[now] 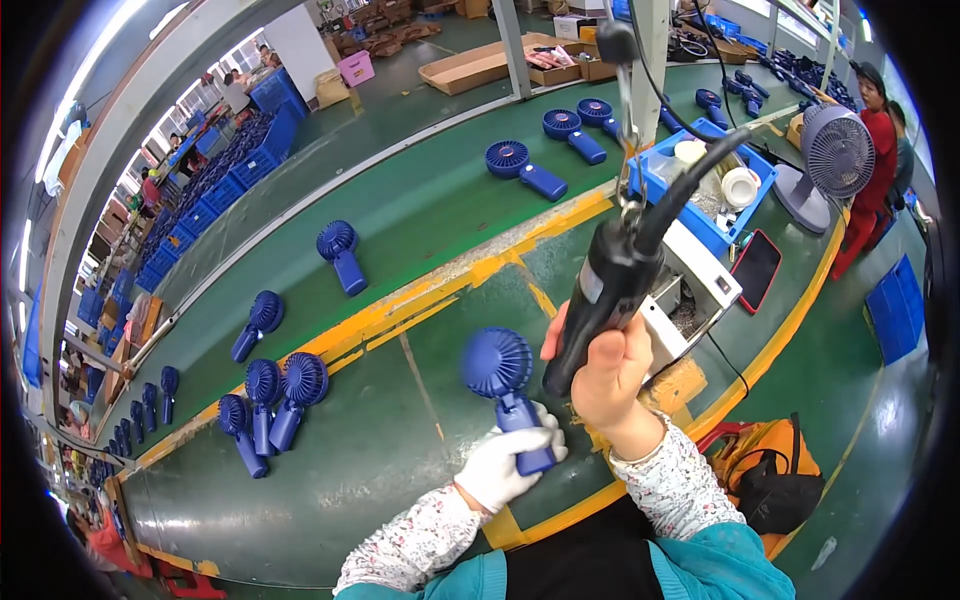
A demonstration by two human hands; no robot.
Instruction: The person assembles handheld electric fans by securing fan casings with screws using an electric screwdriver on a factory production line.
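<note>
While the white-gloved left hand point(505, 462) is wrapped around the handle of a small blue fan point(498, 364) above the near edge of the bench point(375, 425), the bare right hand point(612, 378) grips a black power tool point(606, 285), its lower tip near that handle. Three more blue fans point(263, 384) lie bunched toward the bench's left end, by its far yellow edge. Over near the right edge, I see a red-edged phone point(757, 272) and a blue bin point(712, 238).
</note>
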